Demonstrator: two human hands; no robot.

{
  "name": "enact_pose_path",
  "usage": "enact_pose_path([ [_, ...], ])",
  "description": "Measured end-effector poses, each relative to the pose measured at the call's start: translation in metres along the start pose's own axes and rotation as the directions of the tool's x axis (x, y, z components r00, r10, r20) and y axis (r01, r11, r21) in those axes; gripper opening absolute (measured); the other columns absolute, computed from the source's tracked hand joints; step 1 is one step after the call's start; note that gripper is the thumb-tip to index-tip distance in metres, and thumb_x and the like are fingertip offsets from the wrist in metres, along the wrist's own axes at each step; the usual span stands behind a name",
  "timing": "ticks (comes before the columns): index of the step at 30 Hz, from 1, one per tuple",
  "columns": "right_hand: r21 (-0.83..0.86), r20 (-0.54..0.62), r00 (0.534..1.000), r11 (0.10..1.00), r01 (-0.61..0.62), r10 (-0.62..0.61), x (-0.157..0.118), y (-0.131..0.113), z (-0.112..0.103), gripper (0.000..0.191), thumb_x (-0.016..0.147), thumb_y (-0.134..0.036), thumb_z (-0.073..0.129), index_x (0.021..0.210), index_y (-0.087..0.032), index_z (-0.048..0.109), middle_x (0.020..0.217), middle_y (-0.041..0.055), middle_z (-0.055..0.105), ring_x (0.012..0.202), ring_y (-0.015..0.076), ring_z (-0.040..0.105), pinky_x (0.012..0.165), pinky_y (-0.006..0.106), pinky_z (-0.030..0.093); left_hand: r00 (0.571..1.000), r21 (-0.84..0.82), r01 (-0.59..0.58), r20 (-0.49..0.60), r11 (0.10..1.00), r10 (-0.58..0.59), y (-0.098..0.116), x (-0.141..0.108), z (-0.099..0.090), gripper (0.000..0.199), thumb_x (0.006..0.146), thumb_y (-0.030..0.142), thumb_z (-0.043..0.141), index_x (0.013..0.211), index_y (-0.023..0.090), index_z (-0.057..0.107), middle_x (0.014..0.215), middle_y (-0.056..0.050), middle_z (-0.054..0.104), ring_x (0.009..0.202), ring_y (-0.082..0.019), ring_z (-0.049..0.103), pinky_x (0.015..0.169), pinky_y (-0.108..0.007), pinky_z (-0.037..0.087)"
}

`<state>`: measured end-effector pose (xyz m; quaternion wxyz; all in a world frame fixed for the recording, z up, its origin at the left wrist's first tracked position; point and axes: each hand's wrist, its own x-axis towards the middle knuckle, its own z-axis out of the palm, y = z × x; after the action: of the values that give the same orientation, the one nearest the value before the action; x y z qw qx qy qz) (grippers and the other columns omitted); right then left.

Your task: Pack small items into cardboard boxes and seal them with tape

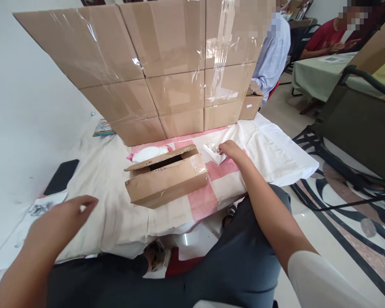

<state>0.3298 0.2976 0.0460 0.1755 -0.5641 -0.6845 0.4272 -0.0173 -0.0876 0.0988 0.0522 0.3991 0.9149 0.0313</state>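
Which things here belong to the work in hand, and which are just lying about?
Likely in use:
- small white tray, at the right hand
- low cardboard box

Seemingly lying about:
- black flat object
- patterned packet
- paper with dark markings

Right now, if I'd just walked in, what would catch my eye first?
Probably the tall, taped cardboard wall standing at the far side of the cloth-covered surface. In front of it sits a long cardboard box, its top partly open. Just right of that box, the person's right hand is at a small white container.
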Motion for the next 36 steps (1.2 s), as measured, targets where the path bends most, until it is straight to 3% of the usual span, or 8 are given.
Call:
enact_pose_path([
  [2,0.018,0.014,1.000,0.999,-0.028,0.027,0.002,0.001,-0.001,0.017,0.079,-0.016,0.058,0.066,-0.014,0.068,0.079,0.0096,0.073,0.062,0.0144,0.059,0.059,0.026,0.042,0.987,0.061,0.136,-0.099,0.989,-0.130,-0.007,0.016,0.001,0.034,0.090,0.053,0.049,0.104,0.032,0.072,0.082,0.000,0.071,0.073,-0.022,0.056,0.061,-0.025,0.033],
  [5,0.004,0.027,0.998,0.999,-0.048,0.048,0.002,0.000,-0.002,0.017,0.080,-0.018,0.059,0.066,-0.014,0.068,0.075,0.0087,0.071,0.056,0.0128,0.053,0.053,0.026,0.039,0.965,-0.019,0.222,-0.137,0.975,-0.222,-0.002,0.032,0.024,0.038,0.093,0.053,0.045,0.111,0.029,0.067,0.087,-0.001,0.069,0.072,-0.020,0.053,0.060,-0.023,0.033],
  [10,-0.043,0.044,0.997,0.997,-0.065,0.066,-0.002,-0.005,-0.001,0.015,0.082,-0.020,0.065,0.068,-0.014,0.064,0.059,0.0038,0.060,0.048,0.0112,0.045,0.049,0.026,0.036,0.986,-0.121,0.103,-0.120,0.987,-0.117,0.023,0.029,0.056,0.035,0.094,0.051,0.046,0.106,0.023,0.064,0.084,-0.003,0.064,0.078,-0.021,0.055,0.062,-0.023,0.033],
  [14,-0.028,0.102,0.988,0.993,-0.112,0.114,-0.009,-0.008,0.001,0.014,0.087,-0.022,0.064,0.075,-0.015,0.060,0.044,-0.0002,0.050,0.039,0.0135,0.046,0.045,0.027,0.039,0.990,-0.127,0.065,-0.118,0.990,-0.080,0.032,0.016,0.056,0.037,0.096,0.053,0.044,0.105,0.023,0.063,0.086,-0.002,0.061,0.079,-0.020,0.055,0.063,-0.024,0.034],
  [20,0.052,0.148,0.971,0.979,-0.198,0.188,-0.018,-0.010,0.004,0.021,0.096,-0.035,0.061,0.091,-0.016,0.055,0.052,0.0077,0.064,0.047,0.0236,0.067,0.051,0.032,0.055,0.986,-0.210,0.099,-0.114,0.973,-0.125,0.024,0.011,0.066,0.031,0.092,0.053,0.052,0.106,0.026,0.059,0.087,0.002,0.064,0.080,-0.019,0.060,0.065,-0.023,0.036],
  [26,0.093,0.081,0.980,0.977,-0.190,0.183,-0.014,-0.008,0.008,0.032,0.097,-0.047,0.061,0.089,-0.016,0.056,0.051,0.0040,0.060,0.042,0.0211,0.062,0.047,0.032,0.054,0.984,-0.180,0.163,-0.037,0.970,-0.173,0.012,0.011,0.073,0.036,0.095,0.057,0.043,0.102,0.026,0.060,0.083,0.001,0.064,0.077,-0.020,0.058,0.061,-0.023,0.037],
  [33,0.084,0.012,0.990,0.987,-0.139,0.139,-0.013,-0.008,0.012,0.039,0.094,-0.054,0.064,0.078,-0.020,0.055,0.055,0.0028,0.058,0.044,0.0185,0.062,0.046,0.029,0.051,0.978,-0.155,0.177,-0.086,0.972,-0.191,0.009,0.012,0.068,0.038,0.101,0.050,0.030,0.087,0.025,0.055,0.074,-0.001,0.057,0.067,-0.020,0.049,0.059,-0.024,0.030],
  [36,0.069,-0.016,0.991,0.989,-0.130,0.132,-0.012,-0.007,0.012,0.040,0.094,-0.053,0.063,0.073,-0.020,0.054,0.054,0.0028,0.056,0.042,0.0179,0.060,0.043,0.028,0.047,0.980,-0.164,0.156,-0.095,0.974,-0.173,0.011,0.010,0.065,0.039,0.100,0.047,0.033,0.081,0.023,0.056,0.069,-0.001,0.054,0.065,-0.019,0.048,0.060,-0.024,0.029],
])
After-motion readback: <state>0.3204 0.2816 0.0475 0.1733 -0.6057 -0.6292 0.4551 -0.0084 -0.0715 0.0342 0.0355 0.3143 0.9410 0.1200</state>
